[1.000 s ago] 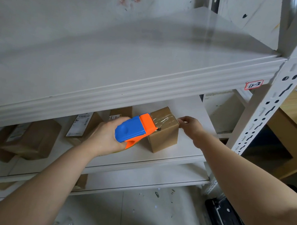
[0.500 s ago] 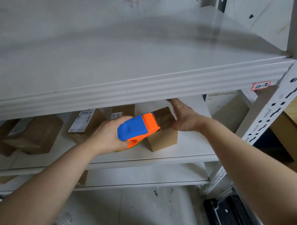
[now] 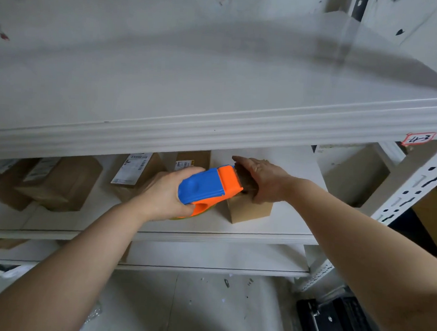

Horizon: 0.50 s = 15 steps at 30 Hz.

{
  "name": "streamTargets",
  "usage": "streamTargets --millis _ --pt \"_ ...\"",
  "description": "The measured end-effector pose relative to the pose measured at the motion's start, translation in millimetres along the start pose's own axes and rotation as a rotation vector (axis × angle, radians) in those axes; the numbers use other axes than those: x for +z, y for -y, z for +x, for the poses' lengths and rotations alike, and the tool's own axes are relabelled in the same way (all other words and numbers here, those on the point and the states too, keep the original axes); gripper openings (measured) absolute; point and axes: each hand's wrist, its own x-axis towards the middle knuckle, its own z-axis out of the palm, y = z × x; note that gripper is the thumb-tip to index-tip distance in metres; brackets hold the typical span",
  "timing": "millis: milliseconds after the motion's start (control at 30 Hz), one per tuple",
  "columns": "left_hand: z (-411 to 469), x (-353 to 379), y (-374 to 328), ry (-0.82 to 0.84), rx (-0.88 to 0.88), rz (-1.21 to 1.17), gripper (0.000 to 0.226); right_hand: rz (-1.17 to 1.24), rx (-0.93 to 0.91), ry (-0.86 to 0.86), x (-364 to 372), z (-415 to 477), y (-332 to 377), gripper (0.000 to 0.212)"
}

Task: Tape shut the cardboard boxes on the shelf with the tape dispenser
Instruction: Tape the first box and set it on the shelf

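Low down in the head view, a white metal shelf (image 3: 272, 225) holds a small brown cardboard box (image 3: 250, 211) near its front edge, toward the right. The left hand (image 3: 166, 195) is curled tight round a blue and orange plastic tape dispenser (image 3: 206, 187), and the orange nose touches the top left edge of the box. A second ago the right hand (image 3: 262, 179) only touched the far right side of the box with its fingertips. Now it lies flat on top, fingers straight and close together, pressing down. The dispenser has hardly moved. I think this means the tape is already across the top and the hand is rubbing it down so it sticks, but the top is hidden under the hand. The tape likely needs cutting next. Other brown cardboard boxes with white labels (image 3: 61, 183) wait further left on the same shelf.
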Motion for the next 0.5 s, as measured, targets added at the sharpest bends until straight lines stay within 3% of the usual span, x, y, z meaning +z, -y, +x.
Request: streamTargets --millis 500 --pt "-23 -16 36 0.024 -0.057 -0.059 0.070 0.075 0.044 0.018 0 -6 5 0.104"
